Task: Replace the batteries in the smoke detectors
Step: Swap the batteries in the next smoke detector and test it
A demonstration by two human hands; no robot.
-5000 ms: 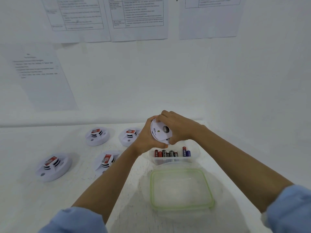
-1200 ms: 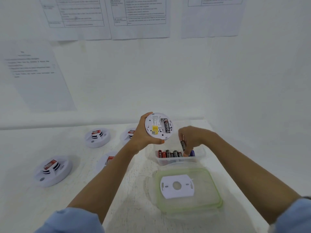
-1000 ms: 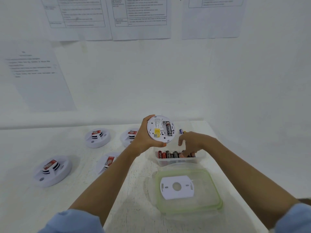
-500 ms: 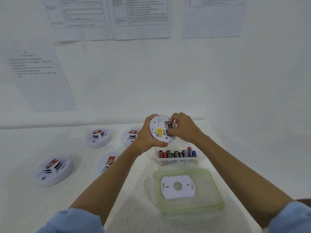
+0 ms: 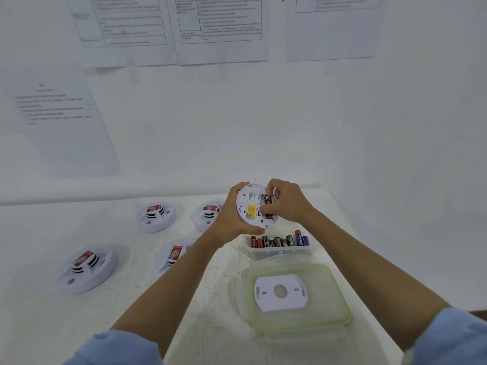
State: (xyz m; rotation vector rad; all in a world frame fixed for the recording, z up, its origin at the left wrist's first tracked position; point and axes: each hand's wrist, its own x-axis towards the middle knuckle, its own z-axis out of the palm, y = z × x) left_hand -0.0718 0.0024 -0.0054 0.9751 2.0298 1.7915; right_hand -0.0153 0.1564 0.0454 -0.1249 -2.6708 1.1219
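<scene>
My left hand (image 5: 232, 219) grips a white round smoke detector (image 5: 250, 206) above the table, its back with a yellow label turned towards me. My right hand (image 5: 287, 201) is at the open battery bay, its fingers pinching a dark battery (image 5: 268, 204) against the slot. Below stands a clear tub (image 5: 279, 252) with several upright batteries (image 5: 279, 241). The detector's white back plate (image 5: 280, 292) lies on a green-rimmed lid (image 5: 340, 301).
Several more smoke detectors lie on the white table: one (image 5: 88, 268) at the left, one (image 5: 155, 216) further back, one (image 5: 207, 214) behind my left wrist, one (image 5: 171, 254) beside my left forearm. Paper sheets hang on the wall (image 5: 221, 27). The table's right edge (image 5: 342, 225) is near.
My right hand took a battery from the tub, rose to the detector and now presses it at the bay. Earlier the back plate was removed and laid on the lid.
</scene>
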